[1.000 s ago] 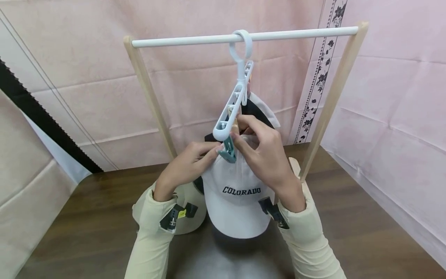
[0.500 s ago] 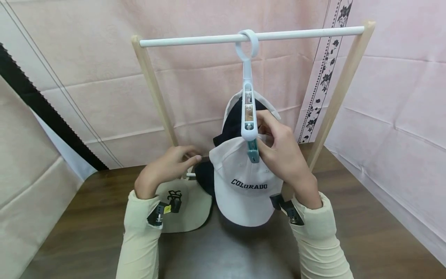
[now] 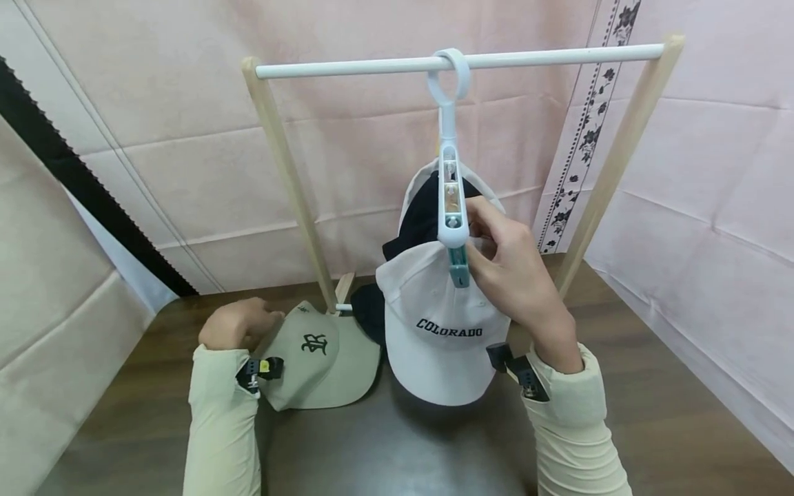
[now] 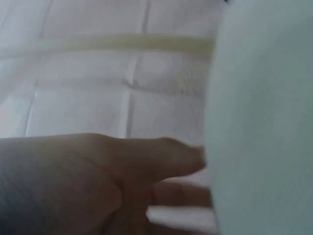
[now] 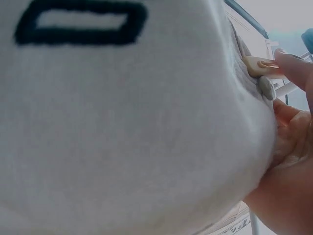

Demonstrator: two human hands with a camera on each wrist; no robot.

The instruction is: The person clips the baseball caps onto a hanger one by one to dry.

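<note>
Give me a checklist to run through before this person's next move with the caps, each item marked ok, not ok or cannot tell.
1. Is the hanger hooked on the rail? Ok: its hook sits over it.
2. Is the beige clip biting the white cap firmly? Cannot tell: it meets the crown, but its grip is not clear.
3. Is the right hand off the beige clip? Not ok: a finger is on it.
4. Does the left hand grip the sage cap? Cannot tell: it is at the edge, fingertips hidden.
5. Is the sage cap at the hanger? Not ok: it is apart, lower and to the left.
</note>
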